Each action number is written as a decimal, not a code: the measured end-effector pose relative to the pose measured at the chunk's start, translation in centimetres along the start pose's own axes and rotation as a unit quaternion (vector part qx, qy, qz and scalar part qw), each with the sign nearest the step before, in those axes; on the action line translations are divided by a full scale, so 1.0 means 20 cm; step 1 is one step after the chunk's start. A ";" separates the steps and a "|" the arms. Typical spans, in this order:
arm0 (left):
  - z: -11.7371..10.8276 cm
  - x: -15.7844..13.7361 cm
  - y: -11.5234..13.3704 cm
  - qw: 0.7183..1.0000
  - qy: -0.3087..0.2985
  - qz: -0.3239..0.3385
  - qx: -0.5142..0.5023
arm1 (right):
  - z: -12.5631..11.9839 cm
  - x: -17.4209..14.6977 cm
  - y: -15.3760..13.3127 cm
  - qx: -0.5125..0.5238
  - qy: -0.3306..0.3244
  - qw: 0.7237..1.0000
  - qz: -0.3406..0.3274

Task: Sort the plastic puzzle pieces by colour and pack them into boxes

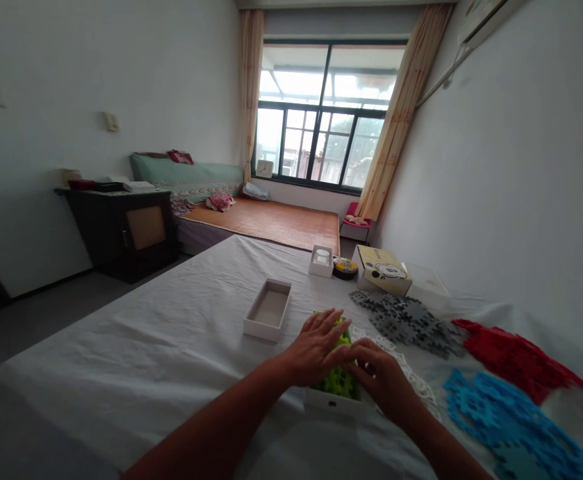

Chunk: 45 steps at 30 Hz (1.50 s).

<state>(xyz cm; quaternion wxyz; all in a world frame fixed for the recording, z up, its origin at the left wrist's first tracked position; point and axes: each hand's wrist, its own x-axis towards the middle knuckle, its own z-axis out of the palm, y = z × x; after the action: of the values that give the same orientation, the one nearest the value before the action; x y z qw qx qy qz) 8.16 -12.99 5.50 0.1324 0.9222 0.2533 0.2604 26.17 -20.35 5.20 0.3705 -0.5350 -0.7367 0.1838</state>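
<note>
A small white box (329, 401) filled with bright green interlocking plastic pieces (335, 383) lies in front of me on the white cloth. Over the green pieces rests my left hand (316, 347), open and flat with its fingers stretched forward. My right hand (379, 373) is at the box's right side, its fingers curled and pinched together near my left thumb; whatever is between them is hidden. White lacy pieces (419, 387) lie partly behind my right hand. A shallow white box part (267, 327) sits farther left, its hollow side up.
To the right lie grey pieces (406, 320), red pieces (516, 357) and blue pieces (511, 420). Behind them stand a yellow cartoon box (384, 272), a clear container (429, 285), a round dark tin (345, 268) and a small white box (320, 269). A bed (276, 220) is beyond the table.
</note>
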 end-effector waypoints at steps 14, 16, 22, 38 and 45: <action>-0.20 -0.05 -0.24 0.907 0.015 -0.309 0.287 | -0.09 -0.10 0.02 0.049 0.116 0.991 0.055; -0.25 -0.07 -0.20 0.913 0.027 -0.286 0.290 | -0.10 -0.10 -0.01 0.046 0.111 0.991 0.054; -0.25 -0.12 -0.06 0.957 -0.128 -0.153 0.208 | -0.16 -0.11 -0.04 0.036 0.118 0.991 0.045; -0.26 0.01 -0.03 0.950 0.066 -0.229 -0.205 | -0.17 -0.19 -0.02 0.068 0.112 0.989 0.065; -0.10 0.09 -0.06 0.949 0.022 -0.275 -0.151 | -0.13 -0.19 -0.02 0.060 0.098 0.992 0.045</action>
<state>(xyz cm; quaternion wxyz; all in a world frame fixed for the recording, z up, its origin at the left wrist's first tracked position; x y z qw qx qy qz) 7.84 -10.77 7.41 0.3306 0.7801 0.4576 0.2696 28.50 -24.32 5.85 0.4639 -0.5601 -0.6593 0.1907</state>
